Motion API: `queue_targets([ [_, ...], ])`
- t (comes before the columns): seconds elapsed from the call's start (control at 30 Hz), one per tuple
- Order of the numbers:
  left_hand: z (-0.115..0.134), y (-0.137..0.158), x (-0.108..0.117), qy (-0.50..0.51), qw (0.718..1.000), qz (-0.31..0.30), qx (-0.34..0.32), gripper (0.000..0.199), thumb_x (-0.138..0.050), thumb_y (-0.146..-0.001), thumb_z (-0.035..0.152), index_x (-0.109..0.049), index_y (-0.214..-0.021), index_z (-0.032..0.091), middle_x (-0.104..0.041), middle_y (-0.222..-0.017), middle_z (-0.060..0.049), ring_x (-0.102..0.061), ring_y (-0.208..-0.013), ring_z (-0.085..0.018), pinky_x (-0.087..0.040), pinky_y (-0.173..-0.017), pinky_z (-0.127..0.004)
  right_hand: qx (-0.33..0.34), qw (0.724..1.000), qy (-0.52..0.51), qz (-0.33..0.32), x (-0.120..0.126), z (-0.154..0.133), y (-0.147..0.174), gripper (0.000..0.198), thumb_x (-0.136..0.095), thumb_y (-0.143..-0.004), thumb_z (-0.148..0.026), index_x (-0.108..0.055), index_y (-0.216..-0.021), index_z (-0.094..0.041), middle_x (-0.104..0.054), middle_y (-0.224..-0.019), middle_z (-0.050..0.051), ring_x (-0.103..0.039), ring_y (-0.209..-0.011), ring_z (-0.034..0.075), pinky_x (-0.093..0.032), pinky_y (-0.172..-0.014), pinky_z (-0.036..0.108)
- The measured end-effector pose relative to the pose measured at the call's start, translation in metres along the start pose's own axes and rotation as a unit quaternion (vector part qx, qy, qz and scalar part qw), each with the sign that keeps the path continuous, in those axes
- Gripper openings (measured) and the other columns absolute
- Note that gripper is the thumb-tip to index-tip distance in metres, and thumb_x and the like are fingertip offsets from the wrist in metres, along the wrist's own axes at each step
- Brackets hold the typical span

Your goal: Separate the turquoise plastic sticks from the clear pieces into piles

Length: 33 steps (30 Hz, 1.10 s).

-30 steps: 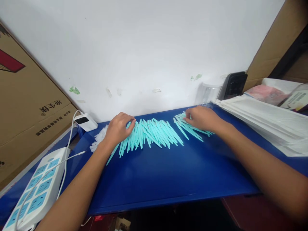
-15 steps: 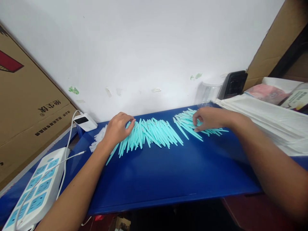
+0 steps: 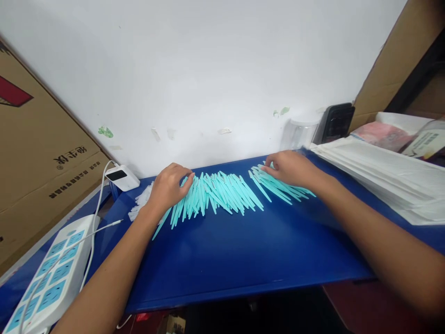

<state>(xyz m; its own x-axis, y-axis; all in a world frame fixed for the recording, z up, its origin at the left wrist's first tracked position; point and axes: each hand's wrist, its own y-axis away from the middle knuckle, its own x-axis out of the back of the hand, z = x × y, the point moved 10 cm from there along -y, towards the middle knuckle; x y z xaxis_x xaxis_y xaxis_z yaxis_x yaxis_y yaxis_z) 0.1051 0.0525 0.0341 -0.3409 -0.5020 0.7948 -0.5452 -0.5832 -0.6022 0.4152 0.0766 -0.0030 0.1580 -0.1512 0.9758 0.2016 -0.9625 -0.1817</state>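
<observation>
Many slim turquoise plastic sticks [image 3: 225, 192], tapered at the ends, lie side by side in a wide pile on a blue table [image 3: 222, 260]. A smaller pile of the same sticks [image 3: 283, 190] lies to its right. My left hand [image 3: 170, 185] is at the left end of the wide pile, thumb and forefinger closed together; what is between them cannot be made out. Over the back of the smaller pile, my right hand [image 3: 288, 168] has its fingers curled and thumb near the forefinger; the fingertips' contents are unclear. Whitish translucent pieces [image 3: 139, 202] lie behind my left wrist.
A white power strip [image 3: 52, 273] with cables and a white device with a dark screen [image 3: 122, 177] stand at left beside a cardboard box [image 3: 45, 139]. At right are stacked white sheets [image 3: 378, 185], a clear container [image 3: 301, 134] and a black object [image 3: 335, 123].
My right hand has moved left and slightly back over the smaller pile, and its thumb and forefinger are closer together. My left hand and the wide pile look unchanged.
</observation>
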Motion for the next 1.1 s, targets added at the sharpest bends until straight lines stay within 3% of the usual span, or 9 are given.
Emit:
queue_targets([
  [0.13,0.001,0.0,0.0,-0.001,1.0,0.005,-0.005,0.023,-0.054,-0.103,0.03,-0.072,-0.095,0.018,-0.076,-0.091,-0.009,-0.069,-0.095,-0.028,-0.054,-0.082,-0.041,-0.005,1.0,0.011,-0.002,-0.002,-0.001,0.002,0.038,-0.055,-0.098,-0.051,-0.076,-0.098,-0.019,-0.077,-0.09,0.012,-0.067,-0.076,0.025,-0.037,-0.059,0.031],
  [0.4,0.001,-0.001,0.003,-0.009,1.0,0.003,0.002,0.025,-0.054,-0.104,0.033,-0.072,-0.095,0.018,-0.076,-0.091,-0.009,-0.069,-0.095,-0.028,-0.055,-0.081,-0.042,0.06,0.986,-0.01,-0.154,-0.029,-0.007,0.011,0.032,-0.075,-0.082,-0.053,-0.074,-0.081,-0.021,-0.075,-0.082,0.009,-0.067,-0.071,0.024,-0.038,-0.058,0.031],
  [0.63,0.002,-0.001,0.003,-0.003,1.0,0.008,-0.007,0.024,-0.054,-0.103,0.03,-0.072,-0.093,0.018,-0.077,-0.09,-0.009,-0.069,-0.094,-0.027,-0.055,-0.081,-0.041,0.068,0.988,-0.037,-0.135,-0.032,-0.012,0.007,0.031,-0.063,-0.092,-0.042,-0.068,-0.071,-0.02,-0.072,-0.072,0.007,-0.062,-0.065,0.021,-0.036,-0.058,0.032],
  [0.8,0.003,-0.001,0.004,-0.011,1.0,0.003,-0.003,0.025,-0.054,-0.104,0.031,-0.072,-0.093,0.018,-0.076,-0.09,-0.009,-0.069,-0.094,-0.028,-0.055,-0.08,-0.041,0.076,0.99,-0.034,-0.117,-0.034,-0.022,0.009,0.037,-0.063,-0.093,-0.05,-0.066,-0.07,-0.02,-0.069,-0.067,0.005,-0.058,-0.058,0.018,-0.033,-0.059,0.032],
  [1.1,0.003,-0.001,0.001,-0.008,1.0,0.004,-0.012,0.024,-0.053,-0.104,0.031,-0.071,-0.093,0.019,-0.076,-0.089,-0.008,-0.069,-0.093,-0.027,-0.054,-0.079,-0.041,0.039,0.991,0.021,-0.123,-0.045,-0.024,0.01,0.034,-0.061,-0.095,-0.044,-0.064,-0.072,-0.02,-0.071,-0.076,0.009,-0.06,-0.065,0.021,-0.031,-0.056,0.032],
])
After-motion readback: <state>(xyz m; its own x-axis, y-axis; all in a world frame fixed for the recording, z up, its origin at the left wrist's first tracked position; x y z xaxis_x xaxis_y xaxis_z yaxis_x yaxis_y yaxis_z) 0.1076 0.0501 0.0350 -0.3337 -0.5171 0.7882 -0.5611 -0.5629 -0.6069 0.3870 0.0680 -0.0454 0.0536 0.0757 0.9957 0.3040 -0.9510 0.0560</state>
